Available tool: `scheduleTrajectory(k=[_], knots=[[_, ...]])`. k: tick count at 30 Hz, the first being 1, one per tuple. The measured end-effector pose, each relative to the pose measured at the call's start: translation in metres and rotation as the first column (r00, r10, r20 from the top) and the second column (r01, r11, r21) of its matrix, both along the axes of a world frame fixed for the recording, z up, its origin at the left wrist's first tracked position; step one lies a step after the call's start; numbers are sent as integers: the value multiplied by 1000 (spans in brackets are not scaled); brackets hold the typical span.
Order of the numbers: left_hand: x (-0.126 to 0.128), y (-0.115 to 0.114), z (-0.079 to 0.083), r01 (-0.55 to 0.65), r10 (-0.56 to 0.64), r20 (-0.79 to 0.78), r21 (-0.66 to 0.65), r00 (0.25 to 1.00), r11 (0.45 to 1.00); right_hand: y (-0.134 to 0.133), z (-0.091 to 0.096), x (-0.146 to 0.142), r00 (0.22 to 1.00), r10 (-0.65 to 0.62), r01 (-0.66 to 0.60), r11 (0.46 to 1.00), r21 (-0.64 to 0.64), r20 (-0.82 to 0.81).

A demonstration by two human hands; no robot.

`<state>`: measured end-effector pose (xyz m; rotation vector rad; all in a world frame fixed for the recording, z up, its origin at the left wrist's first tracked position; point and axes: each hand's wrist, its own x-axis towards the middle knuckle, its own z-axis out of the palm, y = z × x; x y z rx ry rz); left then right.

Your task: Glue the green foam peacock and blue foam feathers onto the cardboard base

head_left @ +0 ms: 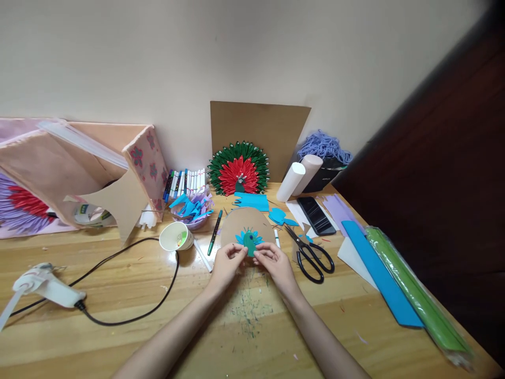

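Observation:
A small green bird-shaped cutout [249,245] with a dark eye spot is gripped at its lower edges by both hands. My left hand [229,263] pinches the left side between thumb and fingers, and my right hand [275,264] pinches the right. Blue pointed petals [239,237] fan out around the cutout. Behind it, a rounded piece of brown cardboard [246,217] lies on the table; whether the cutout touches it I cannot tell. To the right of my right hand lie black-handled scissors [311,258], and a dark green marker [215,232] lies beyond my left hand.
A white glue gun [51,287] with a black cord lies left on the wooden table [189,337]. Nearby are a paper cup [176,237] and a bowl of scraps [193,208]. A red-green fan ornament [240,171] stands behind; a phone [315,216] and green packet [414,289] lie right.

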<state>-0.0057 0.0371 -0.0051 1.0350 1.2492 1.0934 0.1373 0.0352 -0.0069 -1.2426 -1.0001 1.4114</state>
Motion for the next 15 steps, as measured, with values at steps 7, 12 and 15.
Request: scheduleTrajectory(k=[7,12,15], knots=[[-2,-1,3,-2,2,-15,-12,1000,1000,-7,0,-5,990,-57,38,989,145,128],[-2,0,5,14,-14,12,7,1000,1000,-9,0,-6,990,-75,51,982,184,123],[-1,-1,6,17,-17,22,4,1000,1000,-10,-1,-7,988,-95,72,979,189,118]])
